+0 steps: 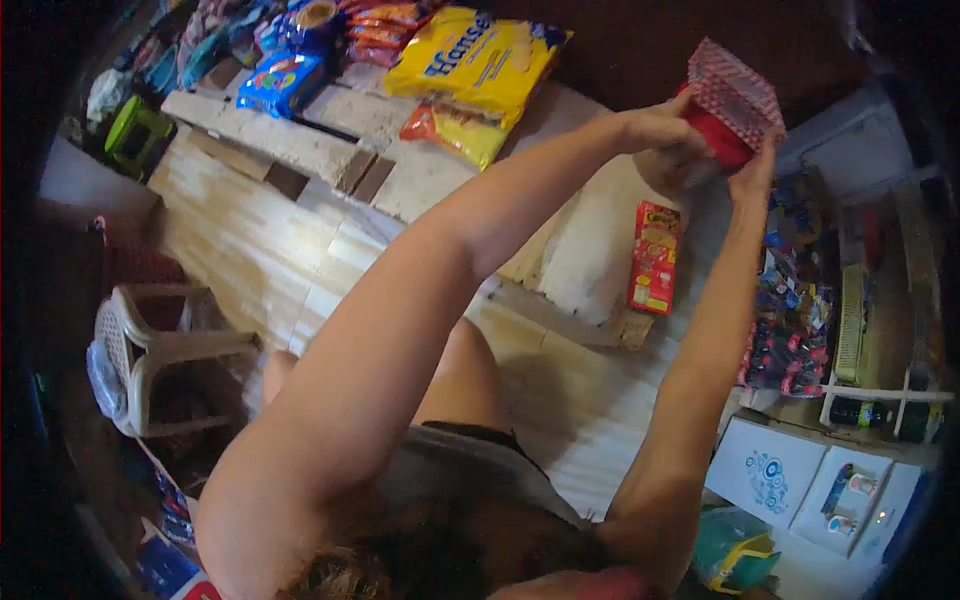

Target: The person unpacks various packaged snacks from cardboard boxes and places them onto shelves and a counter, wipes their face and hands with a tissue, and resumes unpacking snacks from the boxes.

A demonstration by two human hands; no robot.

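Note:
Both my hands are raised at the upper right around a red-and-white checked package with a plain red part below. My left hand grips its left side, fingers bent and partly blurred. On the other side, my right hand has its fingers closed at the lower right edge. What is inside the package cannot be made out. Below my hands, a red printed box lies near the end of a pale wooden platform. Farther left on the platform are a large yellow Hansel pack and a smaller yellow-and-orange packet.
Blue packs and red packets sit on the platform's far left. A pale plastic chair stands at left on the tiled floor. Bottles and a white dispenser-like appliance line the right side.

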